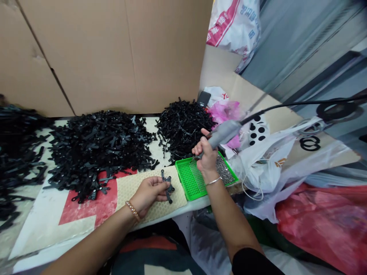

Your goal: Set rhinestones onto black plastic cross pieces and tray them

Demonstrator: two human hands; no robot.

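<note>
My left hand (148,193) rests on a beige honeycomb mat (134,183) and pinches a small black plastic part (168,186) made of crossed strips. My right hand (205,153) is closed round a grey electric screwdriver (223,133) with a black cable running off to the right. Its tip points down into a green perforated tray (189,179) that holds several small silver screws (223,170) on its right side. The two hands are about a hand's width apart.
Large heaps of black plastic parts (97,147) cover the table's middle and left, with another pile (183,126) behind the tray. Cardboard sheets (114,53) stand at the back. Plastic bags (275,164), white, pink and red, crowd the right side.
</note>
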